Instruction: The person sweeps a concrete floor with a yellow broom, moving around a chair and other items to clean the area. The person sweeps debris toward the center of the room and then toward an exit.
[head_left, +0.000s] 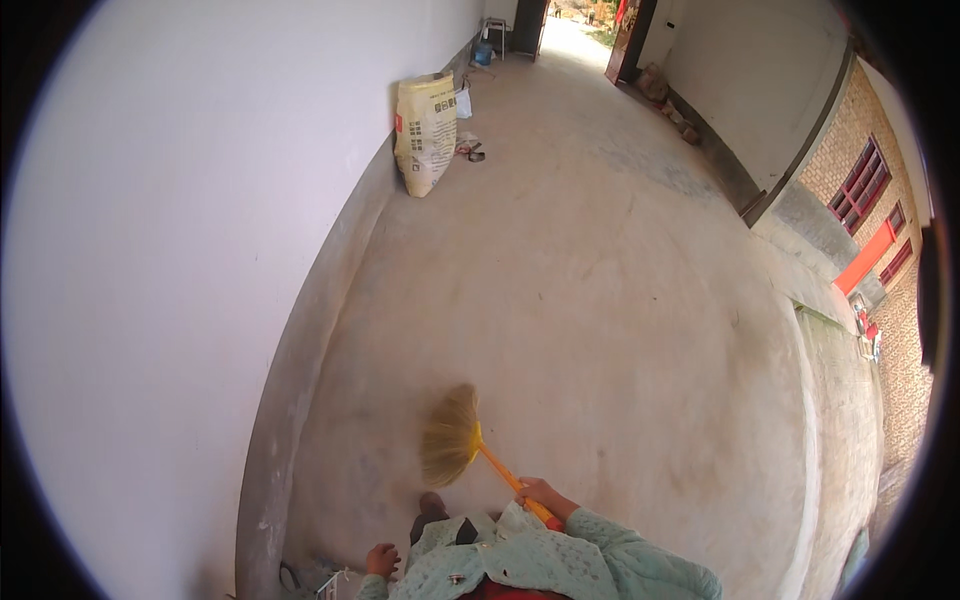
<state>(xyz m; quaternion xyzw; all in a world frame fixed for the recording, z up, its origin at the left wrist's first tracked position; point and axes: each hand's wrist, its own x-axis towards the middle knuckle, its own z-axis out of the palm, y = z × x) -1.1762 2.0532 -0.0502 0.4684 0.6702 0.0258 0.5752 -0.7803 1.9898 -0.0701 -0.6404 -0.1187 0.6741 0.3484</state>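
Note:
My right hand [541, 493] is wrapped round the orange handle [503, 467] of a broom. Its fan of pale brown bristles [450, 437] spreads from a yellow collar, over the concrete floor [600, 350] ahead and slightly left of me. The bristles look a little blurred. Low at my left side hangs my left hand [382, 560], its fingers loosely bent and apart, with nothing seen in it. Both arms wear light green patterned sleeves. One dark shoe [432, 506] shows below the bristles.
A tall cream sack [426, 135] stands against the white left wall [180, 250], with small items beside it. Farther back are a stool [494, 27], a blue container [484, 53] and an open doorway [578, 35]. Bundles [654, 84] line the right wall. Partly visible things lie near my left hand.

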